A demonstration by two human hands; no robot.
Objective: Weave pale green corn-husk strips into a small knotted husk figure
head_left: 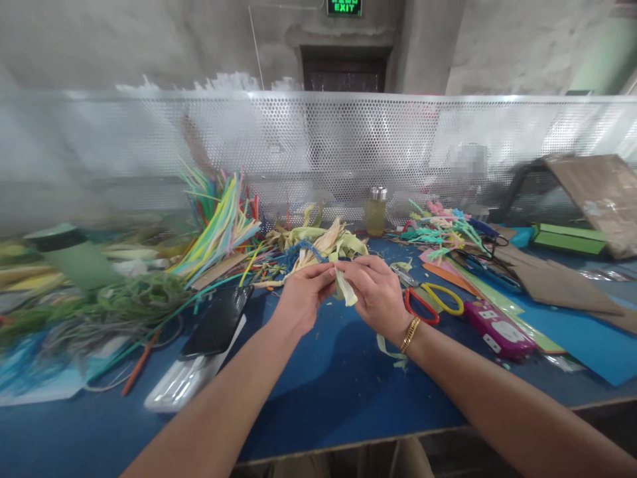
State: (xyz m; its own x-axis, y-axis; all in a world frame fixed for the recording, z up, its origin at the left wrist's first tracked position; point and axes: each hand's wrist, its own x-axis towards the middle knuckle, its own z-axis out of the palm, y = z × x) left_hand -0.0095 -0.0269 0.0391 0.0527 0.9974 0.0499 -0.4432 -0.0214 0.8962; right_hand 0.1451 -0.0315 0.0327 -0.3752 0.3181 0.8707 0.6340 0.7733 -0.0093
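Near the middle of the table, my left hand (302,295) and my right hand (375,292) meet with their fingertips together. Both are closed in a pinch on a pale green strip of corn husk (347,291), whose lower end hangs between them. A gold chain bracelet circles my right wrist. Just beyond my fingers lies a heap of dry husks (328,240) with a blue cord among it. Scissors (442,299) with red and yellow handles rest to the right of my right hand. A thin green scrap (388,352) lies below that wrist.
At left are upright coloured pipe cleaners (219,226), a black phone (216,325), tangled green cord (142,299) and a green cup (70,255). On the right lie a purple case (500,330), coloured paper (577,338) and cardboard (552,275). A perforated metal screen (348,146) borders the back.
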